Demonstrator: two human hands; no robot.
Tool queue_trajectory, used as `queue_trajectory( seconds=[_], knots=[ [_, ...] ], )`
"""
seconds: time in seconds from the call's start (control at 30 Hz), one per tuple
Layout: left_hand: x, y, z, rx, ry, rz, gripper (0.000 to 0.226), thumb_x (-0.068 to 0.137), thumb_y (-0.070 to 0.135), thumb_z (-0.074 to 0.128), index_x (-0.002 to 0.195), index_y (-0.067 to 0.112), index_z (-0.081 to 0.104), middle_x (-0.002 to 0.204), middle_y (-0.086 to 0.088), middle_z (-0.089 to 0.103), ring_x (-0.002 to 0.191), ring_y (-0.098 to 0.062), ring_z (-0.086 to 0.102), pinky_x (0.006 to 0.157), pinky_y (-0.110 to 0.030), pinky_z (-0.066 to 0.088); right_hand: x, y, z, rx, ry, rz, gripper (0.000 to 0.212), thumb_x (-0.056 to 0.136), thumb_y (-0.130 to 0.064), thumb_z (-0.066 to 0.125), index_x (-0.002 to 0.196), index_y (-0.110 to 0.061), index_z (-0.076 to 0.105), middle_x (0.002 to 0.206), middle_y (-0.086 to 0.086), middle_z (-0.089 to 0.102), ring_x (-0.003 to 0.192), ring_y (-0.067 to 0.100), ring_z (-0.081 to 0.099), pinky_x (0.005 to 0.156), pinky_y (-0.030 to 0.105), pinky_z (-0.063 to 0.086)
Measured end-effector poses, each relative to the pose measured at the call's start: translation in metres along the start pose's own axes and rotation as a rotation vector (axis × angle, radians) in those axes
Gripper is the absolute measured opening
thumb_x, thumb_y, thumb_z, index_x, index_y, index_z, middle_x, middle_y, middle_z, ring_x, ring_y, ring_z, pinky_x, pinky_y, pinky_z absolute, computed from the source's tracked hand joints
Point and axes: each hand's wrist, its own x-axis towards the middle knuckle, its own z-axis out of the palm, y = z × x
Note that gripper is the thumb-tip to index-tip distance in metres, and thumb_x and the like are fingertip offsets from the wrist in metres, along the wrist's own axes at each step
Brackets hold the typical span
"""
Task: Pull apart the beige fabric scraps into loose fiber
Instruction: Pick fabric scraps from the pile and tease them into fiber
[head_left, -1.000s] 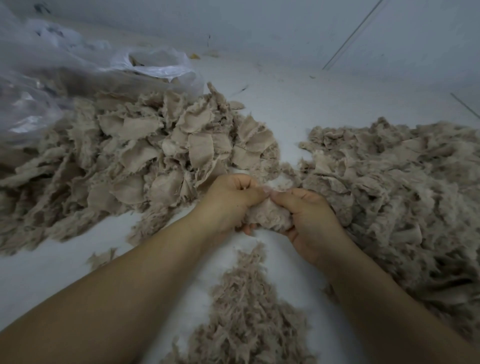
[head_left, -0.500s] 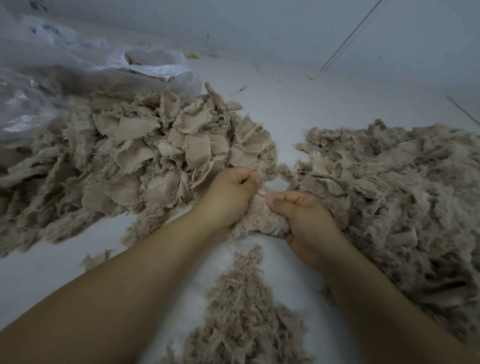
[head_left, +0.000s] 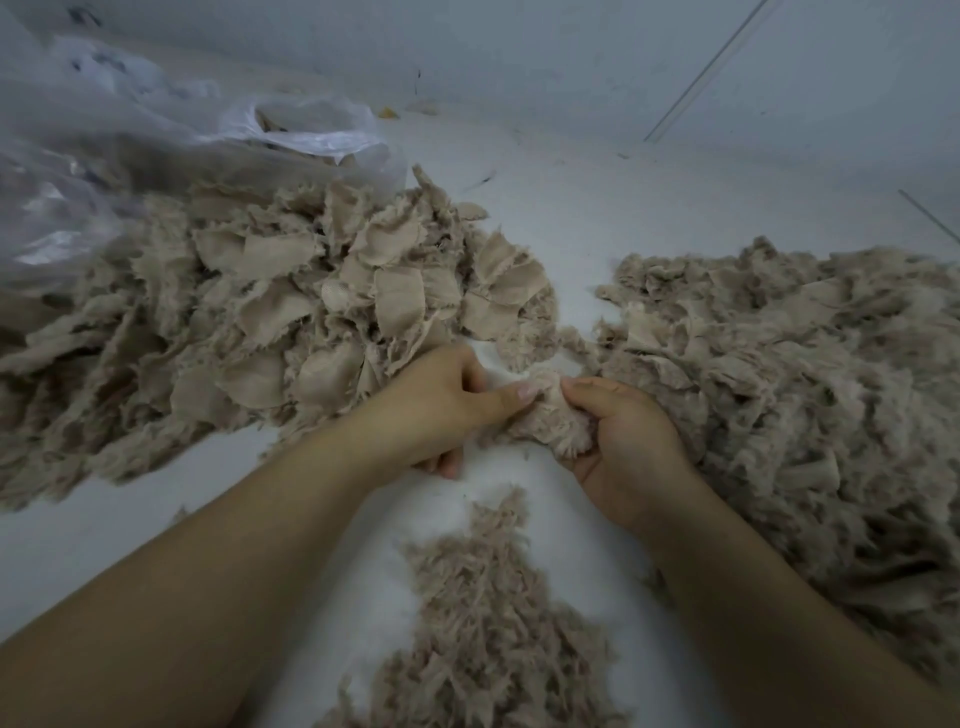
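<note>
A frayed beige fabric scrap (head_left: 545, 423) is held between both hands at the centre. My left hand (head_left: 441, 405) pinches its left edge with thumb and fingers. My right hand (head_left: 623, 441) grips its right side, fingers curled under it. A big pile of whole beige scraps (head_left: 291, 322) lies to the left of my hands. A mound of torn, fluffy scraps (head_left: 789, 374) spreads on the right. Loose fiber (head_left: 488, 613) is heaped just below my hands.
A crumpled clear plastic bag (head_left: 156, 135) with more scraps in it lies at the back left, partly over the scrap pile. The white surface (head_left: 571, 208) runs back to a pale wall. A small yellow bit (head_left: 388, 112) lies near the wall.
Both hands have shifted slightly up and away with the scrap, and the thumbs have drawn a little apart, so more of the frayed scrap shows between them.
</note>
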Motion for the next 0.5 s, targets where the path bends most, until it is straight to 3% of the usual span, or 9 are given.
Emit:
queue_trajectory(
  seconds=[0.1,0.17,0.23,0.37,0.43,0.5],
  knots=[
    [0.005,-0.002,0.013,-0.07,0.032,0.016,0.043,0.085,0.058,0.062,0.102,0.019,0.056,0.074,-0.02,0.065,0.037,-0.022,0.05,0.035,-0.022,0.032,-0.002,0.0,0.001,0.001,-0.011,0.011,0.023,0.095,-0.006,0.051,0.104,0.012,0.062,0.091,0.029,0.068,0.081,0.037,0.066,0.082,0.048,0.055],
    [0.006,-0.003,0.018,-0.095,0.048,0.038,0.032,0.094,0.043,0.059,0.092,0.011,0.06,0.057,-0.015,0.061,0.031,-0.016,0.046,0.033,-0.019,0.032,-0.004,-0.001,0.001,-0.002,-0.03,0.008,0.018,0.092,-0.005,0.052,0.1,0.007,0.062,0.081,0.025,0.061,0.075,0.034,0.061,0.075,0.043,0.051],
    [0.006,-0.003,0.02,-0.16,0.064,0.055,0.023,0.099,0.024,0.055,0.085,0.006,0.059,0.047,-0.01,0.055,0.03,-0.013,0.046,0.033,-0.018,0.033,-0.004,-0.001,0.001,-0.017,-0.061,-0.023,0.019,0.09,-0.004,0.054,0.098,0.011,0.062,0.084,0.027,0.059,0.078,0.036,0.059,0.075,0.045,0.048],
    [0.01,-0.002,0.021,-0.168,0.134,0.179,0.021,0.098,0.009,0.055,0.08,0.011,0.066,0.055,-0.007,0.06,0.038,-0.016,0.054,0.036,-0.021,0.039,-0.008,0.001,0.001,-0.117,-0.203,-0.08,0.046,0.086,-0.021,0.069,0.094,0.022,0.058,0.084,0.035,0.064,0.074,0.039,0.061,0.073,0.05,0.052],
    [0.014,-0.002,0.02,-0.019,0.259,0.327,0.02,0.094,0.005,0.059,0.079,0.012,0.069,0.062,0.002,0.065,0.05,-0.012,0.06,0.045,-0.024,0.047,-0.008,0.001,0.001,-0.178,-0.202,-0.094,0.047,0.078,-0.031,0.072,0.084,0.014,0.06,0.066,0.021,0.061,0.057,0.026,0.056,0.058,0.033,0.051],
    [0.016,-0.001,0.02,0.13,0.333,0.444,0.015,0.092,0.007,0.063,0.081,0.01,0.071,0.072,0.001,0.068,0.065,-0.013,0.063,0.059,-0.028,0.052,-0.007,0.001,0.001,-0.205,-0.191,-0.099,0.028,0.089,-0.021,0.067,0.071,-0.002,0.056,0.048,-0.001,0.05,0.039,0.007,0.039,0.04,0.019,0.034]
  ],
)
